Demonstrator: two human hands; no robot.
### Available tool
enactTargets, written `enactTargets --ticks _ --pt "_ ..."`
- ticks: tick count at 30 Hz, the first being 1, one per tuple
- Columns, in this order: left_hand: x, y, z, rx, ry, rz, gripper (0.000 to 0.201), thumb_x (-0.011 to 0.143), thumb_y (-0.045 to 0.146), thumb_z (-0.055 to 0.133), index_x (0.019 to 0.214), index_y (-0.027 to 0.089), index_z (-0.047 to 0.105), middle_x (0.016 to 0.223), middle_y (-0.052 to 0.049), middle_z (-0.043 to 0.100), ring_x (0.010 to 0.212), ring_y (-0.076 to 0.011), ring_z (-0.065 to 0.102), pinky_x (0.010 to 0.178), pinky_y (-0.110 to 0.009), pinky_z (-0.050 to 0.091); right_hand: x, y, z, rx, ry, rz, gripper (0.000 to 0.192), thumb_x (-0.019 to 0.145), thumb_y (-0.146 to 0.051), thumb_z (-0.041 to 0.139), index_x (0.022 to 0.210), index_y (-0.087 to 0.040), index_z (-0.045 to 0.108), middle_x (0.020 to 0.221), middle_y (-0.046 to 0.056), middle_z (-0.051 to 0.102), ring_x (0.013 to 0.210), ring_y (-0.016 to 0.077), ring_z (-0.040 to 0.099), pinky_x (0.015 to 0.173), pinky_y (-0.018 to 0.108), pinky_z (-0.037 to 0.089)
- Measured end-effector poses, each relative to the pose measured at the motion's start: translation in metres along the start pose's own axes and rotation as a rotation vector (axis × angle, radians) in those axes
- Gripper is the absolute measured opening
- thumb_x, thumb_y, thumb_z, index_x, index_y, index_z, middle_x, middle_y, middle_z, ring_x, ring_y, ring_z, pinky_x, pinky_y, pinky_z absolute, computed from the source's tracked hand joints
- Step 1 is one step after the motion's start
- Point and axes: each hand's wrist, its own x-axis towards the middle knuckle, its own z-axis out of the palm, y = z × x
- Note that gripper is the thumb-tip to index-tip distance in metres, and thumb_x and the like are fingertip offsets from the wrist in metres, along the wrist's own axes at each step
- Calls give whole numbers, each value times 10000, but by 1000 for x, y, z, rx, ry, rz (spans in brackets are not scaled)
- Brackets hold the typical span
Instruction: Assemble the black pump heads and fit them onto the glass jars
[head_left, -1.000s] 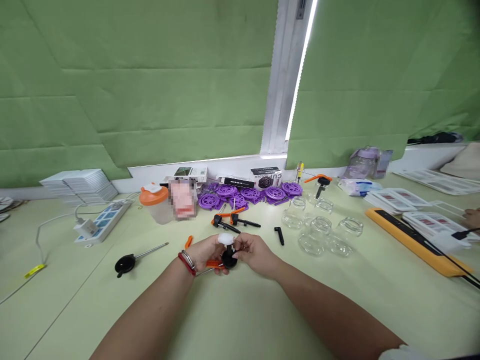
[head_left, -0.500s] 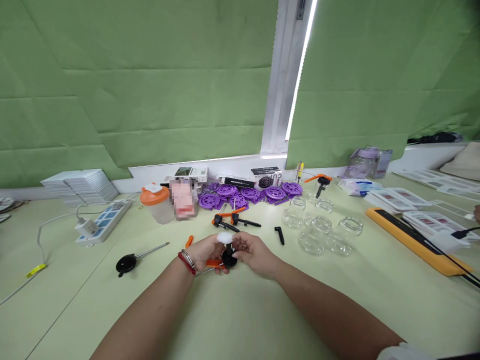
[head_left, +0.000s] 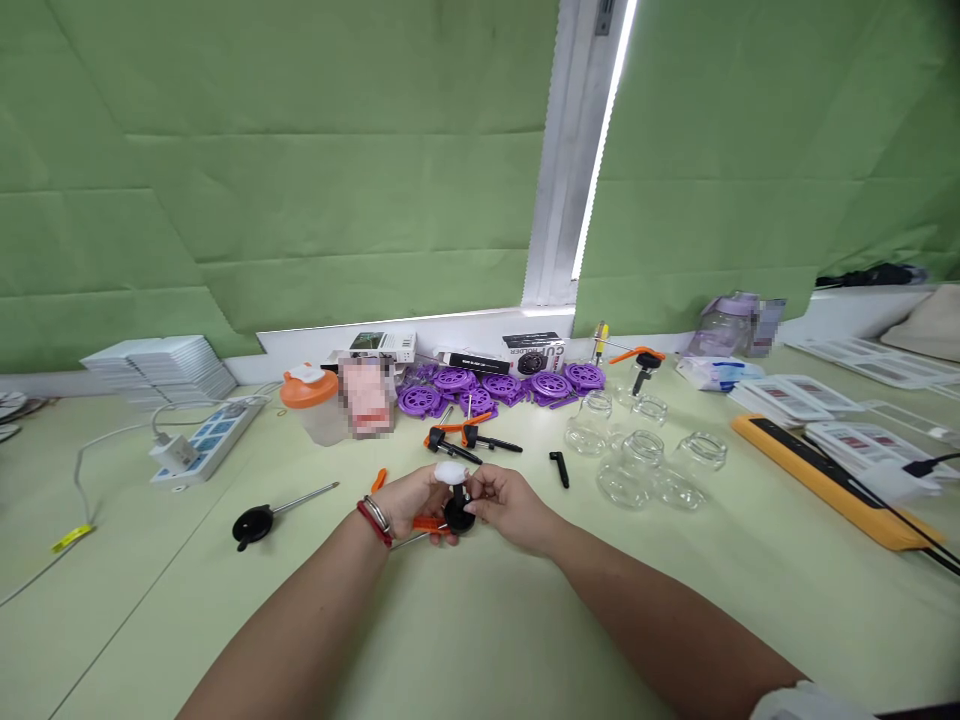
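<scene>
My left hand (head_left: 415, 505) is closed around a round black lid (head_left: 458, 517) with an orange lever and a thin metal rod sticking out to the left. A black stem rises from this lid. A white rounded piece (head_left: 451, 473) shows at the stem's top; whether it belongs to the lid or covers my thumb I cannot tell. The fingers of my right hand (head_left: 506, 505) pinch the stem's right side, partly hiding it. Beyond my hands lie similar black-and-orange lid assemblies (head_left: 471, 440). To the right is a small black angled piece (head_left: 559, 469).
Clear glass jars (head_left: 628, 470) stand at the right, near a yellow-orange bar (head_left: 832, 485). Purple plastic parts (head_left: 499, 387) lie along the back. At the left are a black lid with a metal rod (head_left: 253, 524), an orange-topped cup (head_left: 311, 405) and a power strip (head_left: 214, 445).
Both hands keep the same hold on the black lid, with only a very slight shift. At the far right edge, a person's fingertips have gone out of view.
</scene>
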Motion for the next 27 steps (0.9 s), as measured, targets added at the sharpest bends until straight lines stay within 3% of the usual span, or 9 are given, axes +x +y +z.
enactTargets --ticks 13,20,27 --pt "4 -1 -2 -9 11 -25 537 690 620 479 986 174 523 741 -63 611 557 -212 615 393 -240 344 -1 -2 0 -28 -8 20 103 687 -153 585 764 -181 522 680 -32 515 603 98 464 578 237 368" --pt "1 -1 -1 -17 15 -23 423 715 521 480 947 171 534 731 -62 607 571 -206 618 399 -226 334 -2 -2 0 2 -8 25 99 693 -158 594 769 -178 533 666 -36 512 589 93 463 576 234 368" --pt "-1 3 3 -19 49 -27 524 651 564 505 1000 173 506 744 -63 607 553 -218 624 376 -229 346 -2 -3 2 24 45 11 104 666 -160 616 712 -169 523 644 -39 505 585 93 459 592 239 378"
